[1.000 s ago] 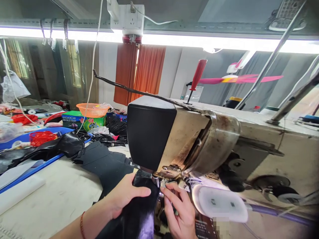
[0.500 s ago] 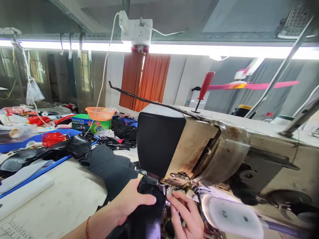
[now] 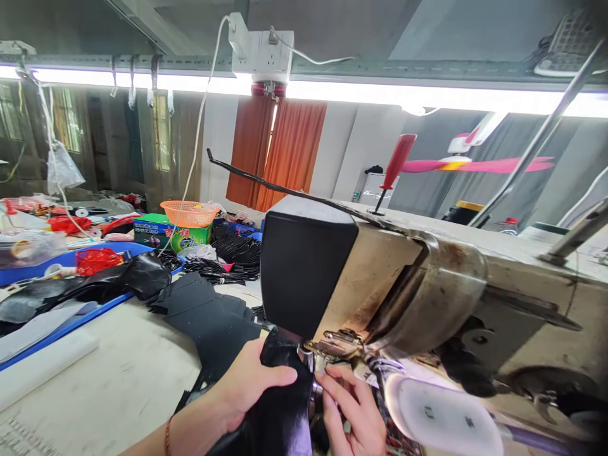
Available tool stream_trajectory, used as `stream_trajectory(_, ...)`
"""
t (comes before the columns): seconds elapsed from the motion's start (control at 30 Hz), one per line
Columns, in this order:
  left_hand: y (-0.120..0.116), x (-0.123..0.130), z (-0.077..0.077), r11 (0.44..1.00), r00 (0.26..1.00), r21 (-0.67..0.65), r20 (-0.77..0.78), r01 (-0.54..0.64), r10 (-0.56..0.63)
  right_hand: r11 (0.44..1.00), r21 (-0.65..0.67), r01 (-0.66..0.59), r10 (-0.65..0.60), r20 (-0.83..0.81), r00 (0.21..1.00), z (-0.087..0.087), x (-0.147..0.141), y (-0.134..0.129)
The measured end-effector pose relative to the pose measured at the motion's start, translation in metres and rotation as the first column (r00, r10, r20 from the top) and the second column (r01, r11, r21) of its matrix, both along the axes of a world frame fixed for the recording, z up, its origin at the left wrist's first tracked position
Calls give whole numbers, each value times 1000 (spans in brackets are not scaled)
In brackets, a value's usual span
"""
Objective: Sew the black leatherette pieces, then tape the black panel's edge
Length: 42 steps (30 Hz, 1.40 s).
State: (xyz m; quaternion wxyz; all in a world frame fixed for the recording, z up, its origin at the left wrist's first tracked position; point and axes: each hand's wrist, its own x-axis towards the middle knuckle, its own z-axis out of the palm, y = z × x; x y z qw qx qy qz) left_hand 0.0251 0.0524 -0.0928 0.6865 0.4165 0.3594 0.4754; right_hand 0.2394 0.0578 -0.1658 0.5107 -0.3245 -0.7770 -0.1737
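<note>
A glossy black leather piece (image 3: 285, 405) stands under the head of a sewing machine (image 3: 375, 278), its upper edge by the metal presser parts (image 3: 308, 360). My left hand (image 3: 251, 380) grips it from the left, thumb lying across the near face and the other fingers hidden behind. Close to the presser, my right hand (image 3: 354, 411) has its fingers bent and drawn together, the fingertips at the leather's right edge. The needle point cannot be made out. A lit white lamp (image 3: 446, 415) glows to the right of my right hand.
Flat black cut pieces (image 3: 209, 316) lie left of the machine on the pale table (image 3: 137, 361). Beyond are a blue tray (image 3: 109, 301), a green box (image 3: 154, 231) and an orange basket (image 3: 190, 214). A red-handled screwdriver (image 3: 399, 161) stands upright on the machine.
Both hands keep nearly the same place and grip. The leather's upper edge has shifted slightly at the presser, and the whole view has moved a little.
</note>
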Motion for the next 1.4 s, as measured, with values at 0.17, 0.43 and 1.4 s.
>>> stream_trajectory(0.17, 0, 3, -3, 999, 1000, 20, 9, -29, 28, 1000, -19, -19, 19, 10, 1000, 2, 1, 0)
stream_trajectory(0.43, 0, 10, -2, 991, 992, 56, -15, -124, 125, 1000, -7, -3, 3, -4, 1000, 1, 1, 2)
stream_trajectory(1.4, 38, 13, -2, 963, 989, 258, -95, -83, 111, 997, -41, 64, -62, 49, 997, 2, 6, 1)
